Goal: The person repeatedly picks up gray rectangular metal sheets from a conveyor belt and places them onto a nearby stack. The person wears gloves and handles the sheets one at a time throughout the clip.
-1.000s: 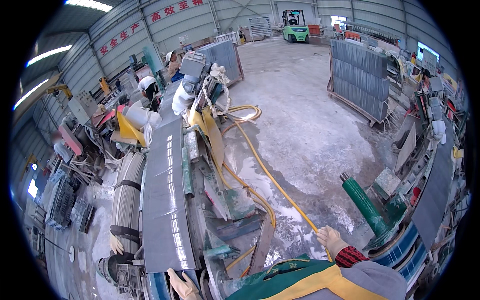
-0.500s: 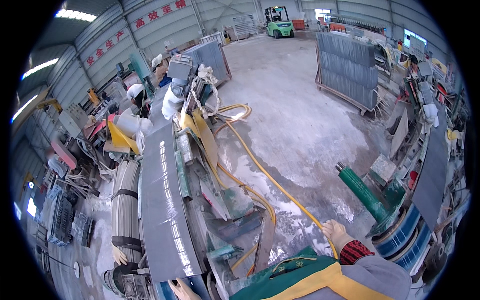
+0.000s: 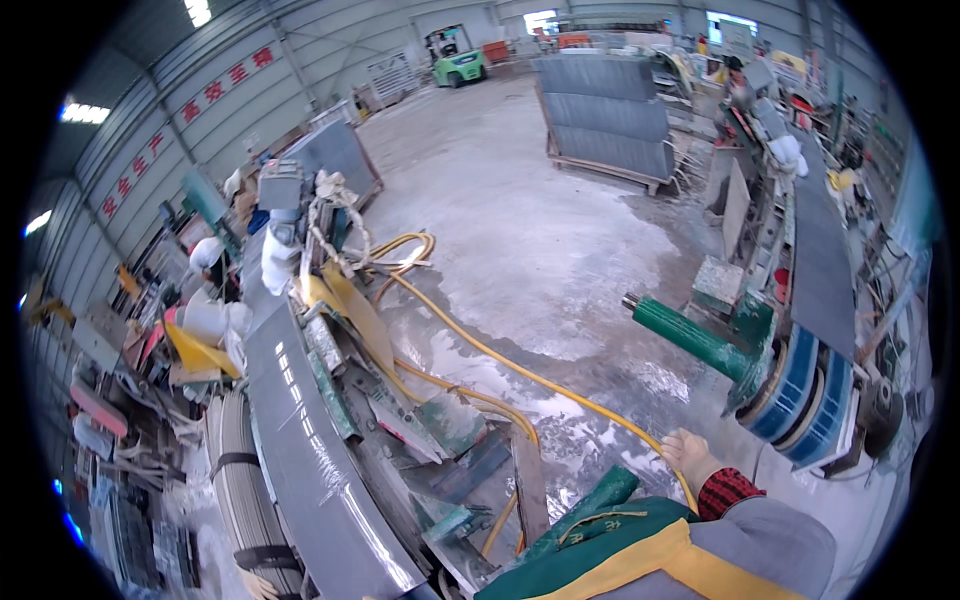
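My right hand (image 3: 692, 456), in a pale glove with a red-and-black checked cuff, hangs at the lower right over the wet floor. Its fingers look loosely bent and slightly apart, with nothing visible gripped. A yellow hose (image 3: 560, 378) passes behind it, close to the fingertips; whether they touch cannot be told. My left hand is out of the picture. At the lower left, a long grey conveyor-like belt (image 3: 310, 430) curves past me with a glossy strip of reflected light. Beside it lies a strapped grey bundle (image 3: 235, 430), with a pale glove (image 3: 258, 584) at its lower end.
On the right, a green cylinder (image 3: 690, 335) juts out beside blue-rimmed wheels (image 3: 785, 400) and another dark belt (image 3: 822, 260). Stacked grey slabs (image 3: 605, 115) stand ahead on a pallet; a green forklift (image 3: 458, 62) is farther back. People work along the left line, one in a white cap (image 3: 207, 252).
The view has turned right, so the surroundings shift left and the right-hand wheels come in more fully. My left hand, earlier at the near belt's end, has gone out of view.
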